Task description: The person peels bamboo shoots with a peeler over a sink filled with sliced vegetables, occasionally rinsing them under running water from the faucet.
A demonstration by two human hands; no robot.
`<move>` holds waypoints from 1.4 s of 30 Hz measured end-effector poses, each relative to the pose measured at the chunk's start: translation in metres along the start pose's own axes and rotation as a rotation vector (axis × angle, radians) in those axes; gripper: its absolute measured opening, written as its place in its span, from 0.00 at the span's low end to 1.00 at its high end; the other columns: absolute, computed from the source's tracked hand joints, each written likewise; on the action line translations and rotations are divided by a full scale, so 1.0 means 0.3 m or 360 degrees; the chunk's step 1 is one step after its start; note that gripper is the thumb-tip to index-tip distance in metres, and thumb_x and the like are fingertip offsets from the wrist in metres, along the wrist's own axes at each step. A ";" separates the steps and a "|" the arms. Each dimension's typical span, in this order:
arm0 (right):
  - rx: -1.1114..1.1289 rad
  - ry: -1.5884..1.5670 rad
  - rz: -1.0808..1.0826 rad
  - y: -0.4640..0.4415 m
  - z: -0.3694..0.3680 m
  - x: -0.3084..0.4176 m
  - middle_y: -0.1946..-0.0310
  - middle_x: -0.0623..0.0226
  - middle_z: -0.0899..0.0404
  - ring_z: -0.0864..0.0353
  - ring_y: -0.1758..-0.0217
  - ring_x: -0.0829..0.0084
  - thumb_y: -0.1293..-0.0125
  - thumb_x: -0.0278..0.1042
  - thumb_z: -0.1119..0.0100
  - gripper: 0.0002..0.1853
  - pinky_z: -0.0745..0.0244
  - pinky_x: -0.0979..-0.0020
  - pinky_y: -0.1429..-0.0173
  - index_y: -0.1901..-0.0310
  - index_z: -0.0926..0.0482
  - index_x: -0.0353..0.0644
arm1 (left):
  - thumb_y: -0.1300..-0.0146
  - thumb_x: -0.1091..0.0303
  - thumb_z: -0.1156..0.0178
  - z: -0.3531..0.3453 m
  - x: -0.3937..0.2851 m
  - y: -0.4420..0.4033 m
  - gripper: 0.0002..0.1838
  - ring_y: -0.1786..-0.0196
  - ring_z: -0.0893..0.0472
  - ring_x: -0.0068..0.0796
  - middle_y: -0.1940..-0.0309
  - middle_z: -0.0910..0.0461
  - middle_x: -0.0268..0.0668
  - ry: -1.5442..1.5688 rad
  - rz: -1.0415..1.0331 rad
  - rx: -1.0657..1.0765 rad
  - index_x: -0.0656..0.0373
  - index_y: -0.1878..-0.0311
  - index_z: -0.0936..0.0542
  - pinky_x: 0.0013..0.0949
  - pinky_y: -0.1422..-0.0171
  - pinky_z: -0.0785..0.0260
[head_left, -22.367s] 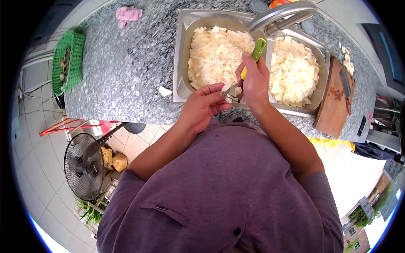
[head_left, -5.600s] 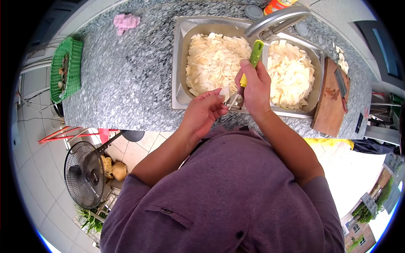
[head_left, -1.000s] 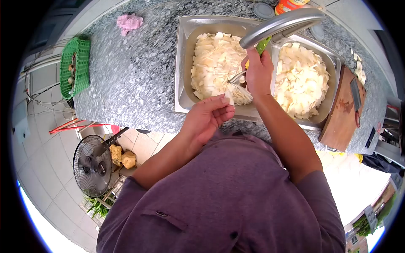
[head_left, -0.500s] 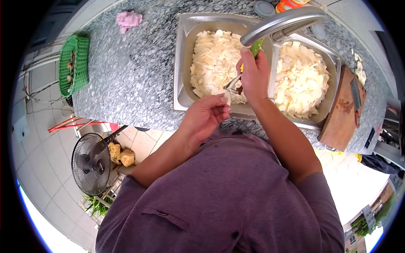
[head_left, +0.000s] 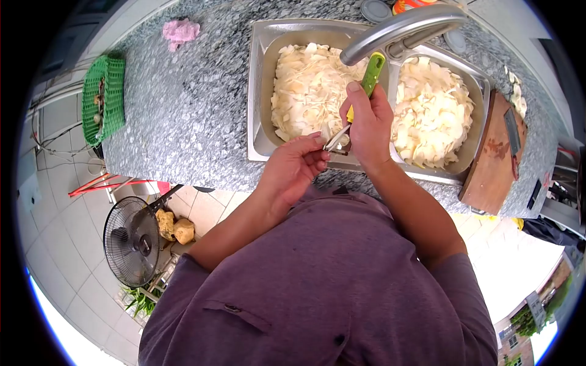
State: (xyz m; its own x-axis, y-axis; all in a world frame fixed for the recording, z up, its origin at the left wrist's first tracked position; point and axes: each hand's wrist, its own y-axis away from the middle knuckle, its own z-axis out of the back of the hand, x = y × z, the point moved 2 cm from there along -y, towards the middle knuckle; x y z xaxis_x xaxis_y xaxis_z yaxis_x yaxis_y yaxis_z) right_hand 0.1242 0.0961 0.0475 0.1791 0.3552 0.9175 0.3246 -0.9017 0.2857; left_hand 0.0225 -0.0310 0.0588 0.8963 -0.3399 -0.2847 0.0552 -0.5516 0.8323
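My right hand [head_left: 371, 125] is closed around a peeler [head_left: 373, 74] with a green and yellow handle, its metal head pointing down toward my left hand. Thumb and fingertips of my left hand [head_left: 292, 163] pinch a small pale slice [head_left: 326, 132] right beside the peeler's head. Both hands are over the front edge of the left basin of a steel sink [head_left: 259, 116]. Thin off-white slices [head_left: 308, 88] fill much of this basin. More pale slices [head_left: 432, 116] are heaped in the right basin. Whether the blade touches the slice I cannot tell.
A curved faucet [head_left: 403, 30] arches over the sink. To the right, a knife [head_left: 512, 134] lies on a wooden cutting board [head_left: 485, 165]. A pink cloth [head_left: 181, 32] and green basket [head_left: 112, 100] are on the left; a fan [head_left: 131, 241] stands below the counter.
The peeler has turned in my right hand, so more of its green handle shows, and its head sits slightly lower. My left hand has barely moved. The whole view has shifted slightly.
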 end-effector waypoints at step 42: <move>-0.0620 0.0282 -0.0334 -0.052 0.370 -0.073 0.80 0.72 0.27 0.35 0.82 0.82 0.25 0.43 0.41 0.14 0.40 0.76 0.78 0.64 0.27 0.43 | 0.35 0.60 0.35 0.229 -0.022 -0.505 0.13 0.59 0.16 0.41 0.59 0.18 0.39 -0.2742 -0.1356 -0.0598 0.50 0.50 0.11 0.42 0.56 0.23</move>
State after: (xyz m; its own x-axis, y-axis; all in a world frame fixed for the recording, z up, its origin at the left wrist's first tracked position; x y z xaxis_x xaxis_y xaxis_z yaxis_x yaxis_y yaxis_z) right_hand 0.2185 0.1297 -0.0078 -0.0251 0.5228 0.8521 -0.0418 -0.8522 0.5216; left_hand -0.0219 0.0026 -0.0982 -0.7116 -0.5026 -0.4909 0.4535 -0.8623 0.2256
